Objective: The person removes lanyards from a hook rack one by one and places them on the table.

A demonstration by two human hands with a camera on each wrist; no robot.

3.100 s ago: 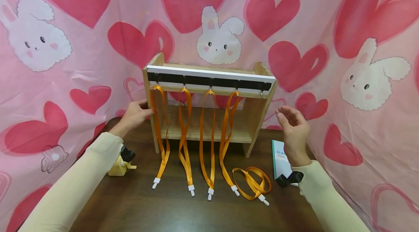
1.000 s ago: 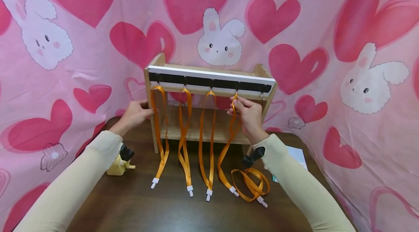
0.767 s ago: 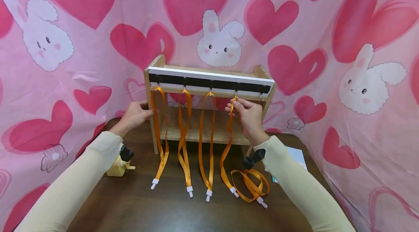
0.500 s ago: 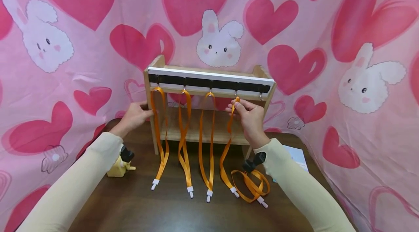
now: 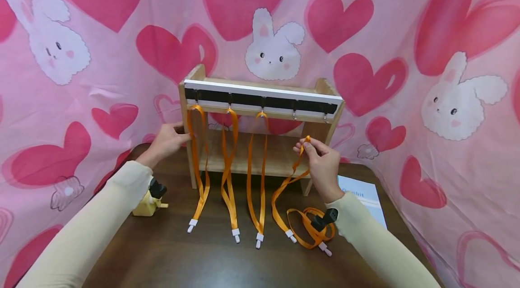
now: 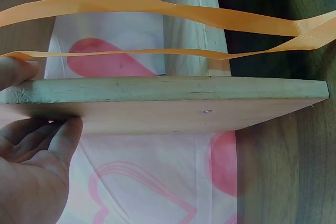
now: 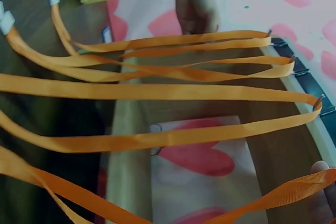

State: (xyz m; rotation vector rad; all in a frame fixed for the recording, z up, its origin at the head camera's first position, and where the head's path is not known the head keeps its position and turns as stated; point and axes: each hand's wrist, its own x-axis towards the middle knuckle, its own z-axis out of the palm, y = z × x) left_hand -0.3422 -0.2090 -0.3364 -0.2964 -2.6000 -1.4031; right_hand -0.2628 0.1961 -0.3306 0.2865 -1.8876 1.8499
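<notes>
My left hand point(image 5: 167, 142) holds the left side panel of a small wooden shelf point(image 5: 243, 150). In the left wrist view its thumb lies at the panel's edge point(image 6: 173, 88), with the fingers on the outer face. Three orange lanyards point(image 5: 262, 179) hang in loops from hooks on the white-and-black front rail point(image 5: 263, 96). My right hand point(image 5: 322, 164) pinches the top of another orange lanyard point(image 5: 280, 202), in front of the shelf and below the rail. That lanyard's white clip point(image 5: 290, 235) lies near the table. The two rightmost hooks point(image 5: 294, 115) carry nothing.
A coiled orange lanyard point(image 5: 305, 234) lies on the dark table point(image 5: 211, 263), partly behind the right wrist camera. A printed white sheet point(image 5: 367, 197) is at the right. A small yellow object point(image 5: 145, 206) stands at the left. A pink heart-and-rabbit cloth point(image 5: 227, 53) surrounds the table.
My right hand came in from the right, took the fourth lanyard's top, and brought it off its hook, down and right. My left hand has stayed on the shelf.
</notes>
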